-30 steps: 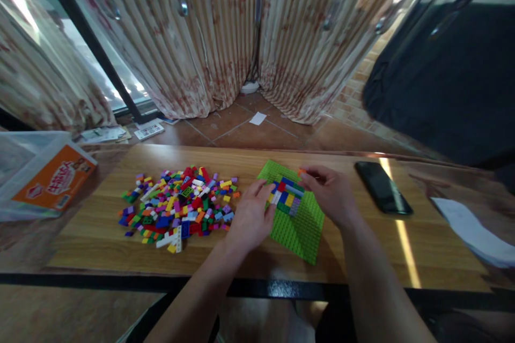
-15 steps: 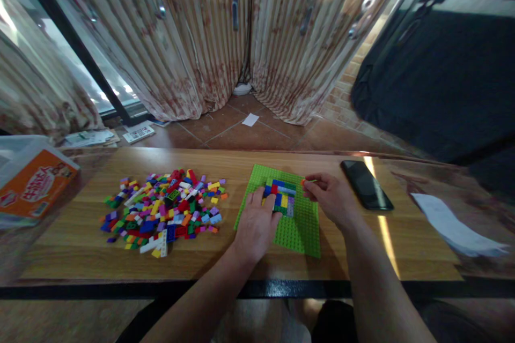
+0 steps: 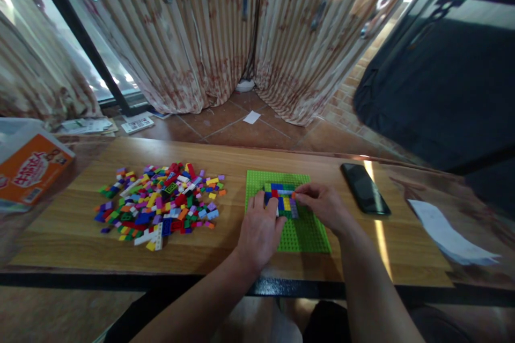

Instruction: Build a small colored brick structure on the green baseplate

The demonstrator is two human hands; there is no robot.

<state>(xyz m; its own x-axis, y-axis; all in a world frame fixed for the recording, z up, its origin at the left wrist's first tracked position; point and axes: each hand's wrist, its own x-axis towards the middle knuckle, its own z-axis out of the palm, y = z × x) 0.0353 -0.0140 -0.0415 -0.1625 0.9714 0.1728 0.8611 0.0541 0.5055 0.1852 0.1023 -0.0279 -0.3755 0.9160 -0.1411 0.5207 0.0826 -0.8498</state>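
Observation:
A green studded baseplate [image 3: 309, 238] lies on the table with a low block of joined toy bricks [image 3: 287, 204] on it, in blue, red, yellow, green and grey. My left hand [image 3: 259, 228] rests over the left edge of these bricks, fingers apart and bent, covering part of them. Between the thumb and fingertips of my right hand [image 3: 322, 202] is a small orange brick [image 3: 294, 195]. It is at the right side of the joined bricks; whether it touches them I cannot tell.
A wide pile of loose coloured bricks [image 3: 161, 203] covers the left of the wooden table [image 3: 225, 257]. To the right lie a black phone [image 3: 365, 188] and white paper [image 3: 446, 230]. A plastic tub with an orange label [image 3: 34, 169] stands at the far left.
My right hand has moved left and slightly down, bringing the orange brick to the joined bricks. The baseplate has turned a little, and my left hand stays on the bricks.

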